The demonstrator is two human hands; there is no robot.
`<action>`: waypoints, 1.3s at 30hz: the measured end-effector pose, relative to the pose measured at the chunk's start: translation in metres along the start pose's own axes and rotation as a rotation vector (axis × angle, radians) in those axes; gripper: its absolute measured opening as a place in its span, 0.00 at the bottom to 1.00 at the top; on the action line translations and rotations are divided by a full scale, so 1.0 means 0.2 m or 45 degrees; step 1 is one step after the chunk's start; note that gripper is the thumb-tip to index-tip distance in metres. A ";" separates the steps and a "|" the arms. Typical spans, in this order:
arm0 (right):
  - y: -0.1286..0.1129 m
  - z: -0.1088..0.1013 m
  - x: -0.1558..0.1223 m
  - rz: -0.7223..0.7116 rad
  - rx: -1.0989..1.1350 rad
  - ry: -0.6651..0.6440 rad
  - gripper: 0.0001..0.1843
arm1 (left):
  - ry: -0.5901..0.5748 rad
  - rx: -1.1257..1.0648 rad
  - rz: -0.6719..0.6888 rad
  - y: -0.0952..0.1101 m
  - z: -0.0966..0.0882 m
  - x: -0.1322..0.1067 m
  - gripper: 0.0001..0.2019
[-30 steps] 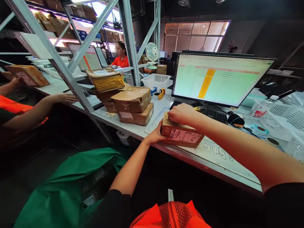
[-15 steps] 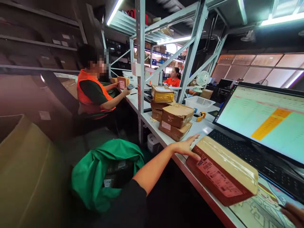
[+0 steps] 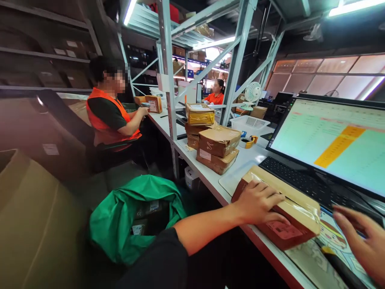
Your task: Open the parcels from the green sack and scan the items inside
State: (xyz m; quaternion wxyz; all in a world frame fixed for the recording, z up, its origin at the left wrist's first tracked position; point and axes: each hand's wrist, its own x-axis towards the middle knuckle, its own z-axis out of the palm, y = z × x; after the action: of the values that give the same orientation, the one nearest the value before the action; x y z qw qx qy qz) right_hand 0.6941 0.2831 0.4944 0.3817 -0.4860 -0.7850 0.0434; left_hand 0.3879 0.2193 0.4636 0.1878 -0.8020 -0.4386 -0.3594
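Observation:
A long cardboard box [image 3: 296,208] with a shipping label on its front side lies along the desk edge, in front of the keyboard. My left hand [image 3: 260,202] grips its top front edge, fingers over the top and thumb down the labelled side. Past the box's right end, my right hand [image 3: 362,241] is open, thumb and fingers apart, nothing visible between them. Beneath it, on the printed cartoon mat [image 3: 332,235], lies a black tool [image 3: 341,265] with a yellow part; its kind is unclear.
Several taped boxes [image 3: 218,144] are stacked farther along the desk [image 3: 207,174], beside a tape roll [image 3: 248,141] and white basket [image 3: 251,122]. A monitor [image 3: 331,140] stands behind the keyboard [image 3: 296,184]. Below left sits a green sack [image 3: 111,224] holding parcels. A co-worker [image 3: 112,108] sits beyond.
My left hand has moved from the box's left end onto its top front edge. My right hand has come further into view, with the black tool now visible on the mat. The co-worker's arm has drawn back.

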 end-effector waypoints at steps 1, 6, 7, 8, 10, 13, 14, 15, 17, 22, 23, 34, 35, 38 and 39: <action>-0.04 0.01 0.07 0.006 0.031 -0.045 0.17 | -0.008 -0.003 0.003 0.00 -0.01 0.00 0.37; -0.35 0.08 0.29 -0.249 -0.071 -0.472 0.29 | -0.034 -0.022 -0.010 0.02 -0.10 0.02 0.31; -0.39 0.08 0.30 -0.276 -0.175 -0.503 0.28 | -0.023 -0.030 -0.016 0.02 -0.10 0.02 0.29; -0.44 0.08 0.30 -0.302 -0.298 -0.530 0.27 | -0.009 -0.041 -0.025 0.03 -0.11 0.02 0.27; -0.51 0.06 0.31 -0.353 -0.545 -0.611 0.24 | 0.019 -0.060 -0.038 0.03 -0.12 0.01 0.24; -0.56 0.03 0.39 -0.261 -0.729 -0.643 0.25 | 0.028 -0.077 -0.035 0.03 -0.13 0.00 0.21; -0.56 0.03 0.43 -0.171 -0.699 -0.617 0.26 | 0.015 -0.078 -0.044 0.04 -0.14 0.00 0.22; -0.54 0.03 0.47 -0.073 -0.638 -0.595 0.26 | -0.014 -0.079 -0.061 0.04 -0.16 0.01 0.22; -0.49 0.06 0.55 0.094 -0.477 -0.618 0.25 | -0.132 -0.099 -0.111 0.04 -0.21 0.04 0.23; -0.34 0.17 0.59 0.247 -0.251 -0.740 0.32 | -0.660 -0.225 -0.093 -0.06 -0.37 0.28 0.20; -0.33 0.18 0.58 0.259 -0.225 -0.731 0.33 | -0.750 -0.222 -0.082 -0.08 -0.39 0.34 0.21; -0.30 0.19 0.57 0.277 -0.138 -0.658 0.32 | -0.173 0.293 0.016 0.12 -0.41 0.09 0.06; -0.30 0.19 0.57 0.277 -0.136 -0.656 0.32 | -0.087 0.264 0.031 0.14 -0.40 -0.01 0.05; -0.30 0.19 0.56 0.281 -0.131 -0.642 0.32 | 0.020 0.129 0.098 0.17 -0.41 -0.21 0.12; -0.30 0.19 0.56 0.282 -0.130 -0.634 0.32 | -0.005 0.091 0.112 0.16 -0.43 -0.21 0.12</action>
State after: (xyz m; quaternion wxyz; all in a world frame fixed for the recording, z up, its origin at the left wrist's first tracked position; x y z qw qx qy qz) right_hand 0.5995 0.3511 0.5563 0.1448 -0.5618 -0.7979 0.1634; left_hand 0.3638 0.1245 0.4907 0.2312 -0.8141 -0.4158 -0.3331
